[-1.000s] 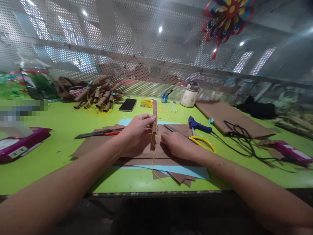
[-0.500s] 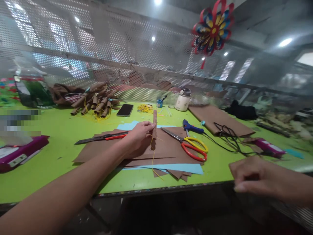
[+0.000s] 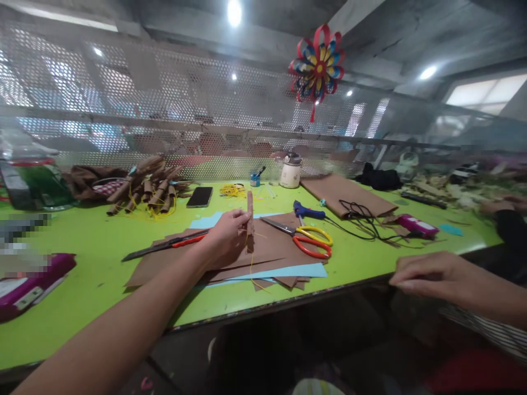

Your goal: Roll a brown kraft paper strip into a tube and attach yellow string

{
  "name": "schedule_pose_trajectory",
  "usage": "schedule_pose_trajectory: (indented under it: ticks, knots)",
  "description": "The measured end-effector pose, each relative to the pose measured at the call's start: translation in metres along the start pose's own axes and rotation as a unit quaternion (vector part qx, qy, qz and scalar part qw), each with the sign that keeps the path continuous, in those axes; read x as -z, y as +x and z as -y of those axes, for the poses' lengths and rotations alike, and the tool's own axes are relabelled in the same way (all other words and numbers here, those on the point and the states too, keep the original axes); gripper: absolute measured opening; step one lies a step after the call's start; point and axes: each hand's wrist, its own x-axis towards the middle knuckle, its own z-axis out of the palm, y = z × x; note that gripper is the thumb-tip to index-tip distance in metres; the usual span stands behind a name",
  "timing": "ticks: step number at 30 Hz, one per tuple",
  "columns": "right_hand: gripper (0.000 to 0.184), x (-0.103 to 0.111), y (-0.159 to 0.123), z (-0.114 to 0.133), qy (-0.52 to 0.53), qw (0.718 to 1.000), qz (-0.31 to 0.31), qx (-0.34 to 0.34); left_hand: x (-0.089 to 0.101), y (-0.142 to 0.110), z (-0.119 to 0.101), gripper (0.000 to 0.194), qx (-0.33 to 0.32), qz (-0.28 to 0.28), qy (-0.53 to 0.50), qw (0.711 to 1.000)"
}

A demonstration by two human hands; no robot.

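Note:
My left hand is closed round a rolled brown paper tube, held upright over a stack of brown paper sheets and a light blue sheet. A yellow string hangs from the tube down across the sheets. My right hand hovers off the table's front edge at the right, fingers loosely bent, with nothing visible in it. Red and yellow scissors lie just right of the tube.
On the green table lie a long knife with a red handle, a blue glue gun with a black cord, a phone, a pile of tied paper rolls, a white jar, more brown paper and purple tools. Another person's hand shows at far right.
My right hand left the paper sheets and drew back off the table's front edge to the right. The view turned rightward and up. My left hand still holds the tube upright.

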Motion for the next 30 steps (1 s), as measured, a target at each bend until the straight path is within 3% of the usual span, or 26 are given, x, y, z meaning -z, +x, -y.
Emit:
schedule_pose_trajectory:
  ticks: [2, 8, 13, 19, 24, 28, 30]
  knots:
    - [0.03, -0.003, 0.01, 0.01, 0.015, 0.998, 0.055, 0.038, -0.001, 0.0, 0.001, 0.022, -0.002, -0.002, 0.0, 1.0]
    - [0.029, -0.03, 0.044, 0.044, 0.081, 0.985, 0.113, 0.105, 0.0, 0.001, -0.001, 0.021, -0.017, -0.026, 0.007, 0.999]
    - [0.026, -0.049, 0.064, 0.059, 0.146, 0.971, 0.088, 0.169, 0.004, 0.004, -0.001, 0.021, -0.014, -0.036, 0.01, 0.999]
    - [0.017, -0.053, 0.075, 0.067, 0.26, 0.955, 0.063, 0.126, 0.004, 0.004, 0.002, 0.02, -0.008, 0.005, 0.023, 1.0]
    - [0.015, -0.064, 0.092, 0.07, 0.372, 0.924, 0.031, 0.086, 0.003, 0.002, 0.003, 0.018, -0.011, 0.014, 0.031, 0.999]
    - [0.013, -0.074, 0.112, 0.077, 0.4, 0.91, 0.055, 0.093, 0.002, -0.001, 0.004, 0.017, -0.018, 0.005, 0.021, 1.0]
    - [0.026, -0.078, 0.121, 0.081, 0.42, 0.898, 0.087, 0.102, 0.001, -0.002, 0.003, 0.017, -0.018, -0.005, 0.024, 1.0]
